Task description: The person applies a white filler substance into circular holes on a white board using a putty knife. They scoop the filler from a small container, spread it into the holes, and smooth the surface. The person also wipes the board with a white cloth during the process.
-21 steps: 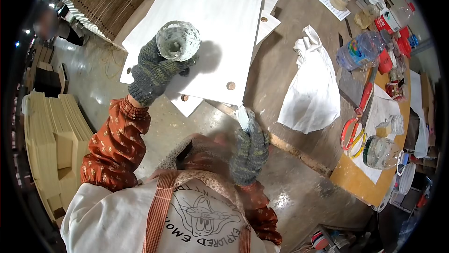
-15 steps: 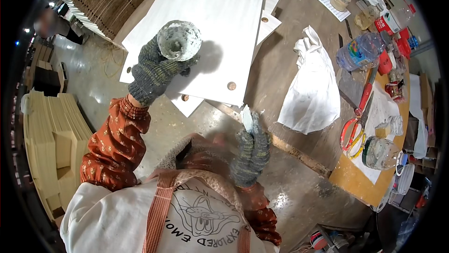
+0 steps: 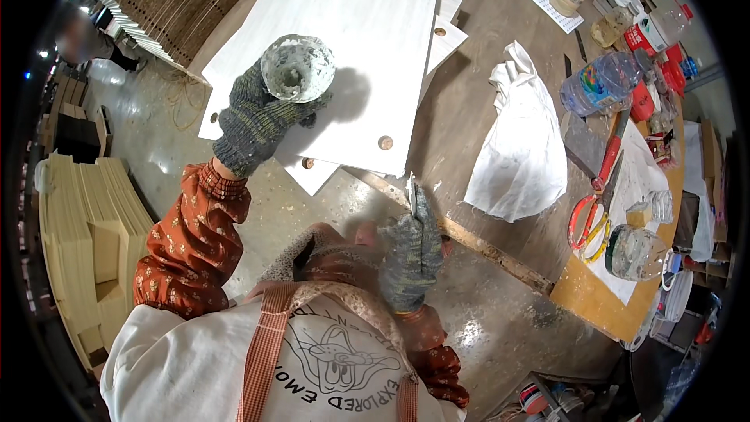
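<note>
In a dark knitted glove, my left hand (image 3: 258, 121) is closed around a putty-smeared cup (image 3: 298, 67), its open mouth facing up above the white panels. Thick whitish paste coats the cup's inside. My right hand (image 3: 412, 254), gloved too, is closed on a small putty knife (image 3: 412, 192); only its blade shows, seen nearly edge-on, and the glove hides the handle. The blade points away from me, near the front corner of the top white panel (image 3: 359, 39). That panel lies on others, turned at angles, with round brownish spots near their corners.
A crumpled white cloth (image 3: 519, 141) lies right of the panels on the wooden table (image 3: 469, 113). Farther right are scissors (image 3: 591, 223), a plastic bottle (image 3: 601, 82) and a jar (image 3: 634, 252). Stacked boards (image 3: 90, 227) stand at left; a person (image 3: 94, 41) is beyond.
My right hand has turned, so the knife blade shows its edge instead of its pasted face, and has shifted slightly left. My left hand and the cup have hardly moved.
</note>
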A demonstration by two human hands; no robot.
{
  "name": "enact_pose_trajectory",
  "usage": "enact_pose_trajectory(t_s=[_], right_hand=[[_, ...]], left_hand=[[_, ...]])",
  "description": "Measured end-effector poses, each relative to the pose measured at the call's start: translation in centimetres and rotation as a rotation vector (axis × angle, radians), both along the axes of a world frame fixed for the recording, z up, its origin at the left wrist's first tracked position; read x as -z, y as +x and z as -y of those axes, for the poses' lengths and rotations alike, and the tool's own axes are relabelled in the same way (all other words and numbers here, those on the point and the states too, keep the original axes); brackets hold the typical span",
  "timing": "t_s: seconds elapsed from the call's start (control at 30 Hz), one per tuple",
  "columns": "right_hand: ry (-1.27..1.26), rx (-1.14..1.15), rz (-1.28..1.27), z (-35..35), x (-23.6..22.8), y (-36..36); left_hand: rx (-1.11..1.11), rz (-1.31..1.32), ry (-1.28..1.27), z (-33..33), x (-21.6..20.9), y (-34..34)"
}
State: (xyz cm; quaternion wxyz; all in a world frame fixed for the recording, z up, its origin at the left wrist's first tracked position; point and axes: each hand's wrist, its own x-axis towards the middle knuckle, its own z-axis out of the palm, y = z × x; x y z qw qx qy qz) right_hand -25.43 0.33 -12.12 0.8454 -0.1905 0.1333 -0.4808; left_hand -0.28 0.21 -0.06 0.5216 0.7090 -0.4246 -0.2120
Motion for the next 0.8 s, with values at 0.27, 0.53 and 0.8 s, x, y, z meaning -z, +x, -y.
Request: enact_pose_trajectory(t_s=[0.27,0.53,0.8], right_hand=[[-0.051,-0.067,-0.012,-0.8,2.1,-0.4],[-1.068,0.138,-1.279,1.4,-3.4,-2.8],[-1.577,0.512,-1.274,5.6,-7.0,-2.2]], left_hand=[[-0.06,-0.007,0.122,0.2,-0.6,-0.2],[-0.005,0.166,0.142,0.4,0.4,0.3],[0.094,-0.067,0.038,0.5,1.4,1.2]])
